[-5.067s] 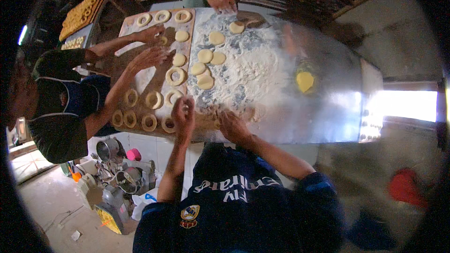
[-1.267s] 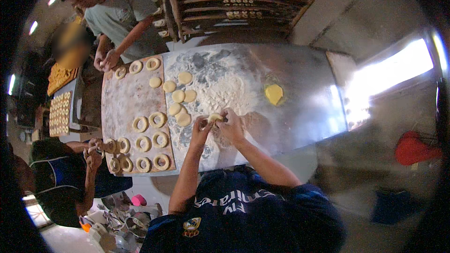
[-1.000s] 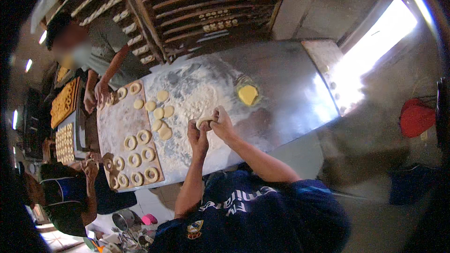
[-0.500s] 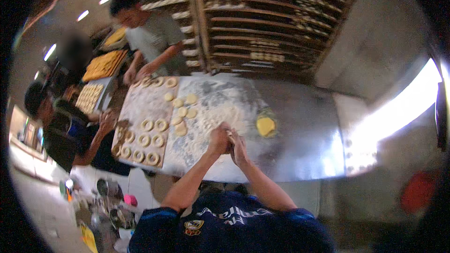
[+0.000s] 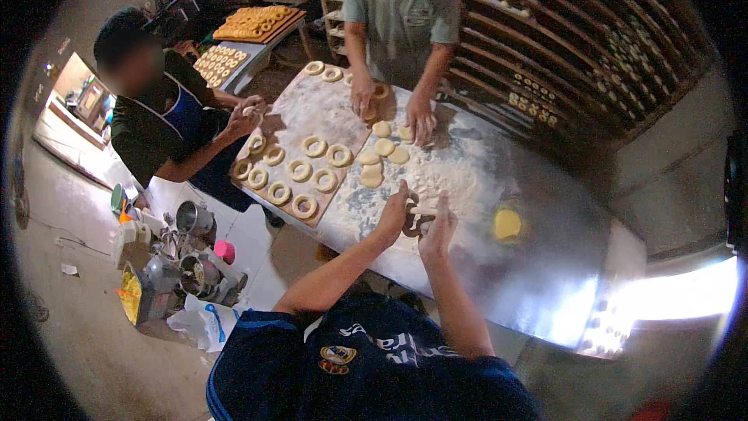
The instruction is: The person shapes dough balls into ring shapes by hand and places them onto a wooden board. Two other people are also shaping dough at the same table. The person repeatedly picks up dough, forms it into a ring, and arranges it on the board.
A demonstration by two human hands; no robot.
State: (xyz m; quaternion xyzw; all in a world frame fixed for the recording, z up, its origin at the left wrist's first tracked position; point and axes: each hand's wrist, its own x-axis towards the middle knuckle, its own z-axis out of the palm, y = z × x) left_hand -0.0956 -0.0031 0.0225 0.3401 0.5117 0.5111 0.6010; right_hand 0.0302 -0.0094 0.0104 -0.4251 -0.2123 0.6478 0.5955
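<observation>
A long metal bench (image 5: 549, 277) runs slantwise across the room, its far side near a tall wooden rack (image 5: 561, 47) whose shelves carry rows of small pale pieces. Behind the bench stands a co-worker in a grey-green shirt (image 5: 401, 19), one arm reaching down to the board side and the other to the floured metal; at the left another co-worker, in a dark shirt and blue apron (image 5: 167, 129), brings both hands together around something pale near the bench edge. The left end of the bench is covered by a flour-dusted board (image 5: 300, 113), and farther back a brown tray (image 5: 257, 25) is heaped with golden-orange pieces. Loose white flour (image 5: 448, 181) spreads over the middle of the metal. On the floor at the lower left, a metal pot (image 5: 195, 218) stands among jugs and other vessels. The person's left hand (image 5: 393, 214) and right hand (image 5: 438, 230) are raised over the floured metal near the front edge, apart and facing each other, pinching one piece of dough between their fingers. To their right, well apart, a yellow lump (image 5: 507, 224) sits on the metal. Dough rings (image 5: 299, 170) lie in a loose group on the near part of the board, holes showing. Flat dough discs (image 5: 385, 147), some overlapping, lie on the flour just beyond the left hand. The piece of dough (image 5: 423, 211), narrow and pale, bridges the gap between the two hands.
</observation>
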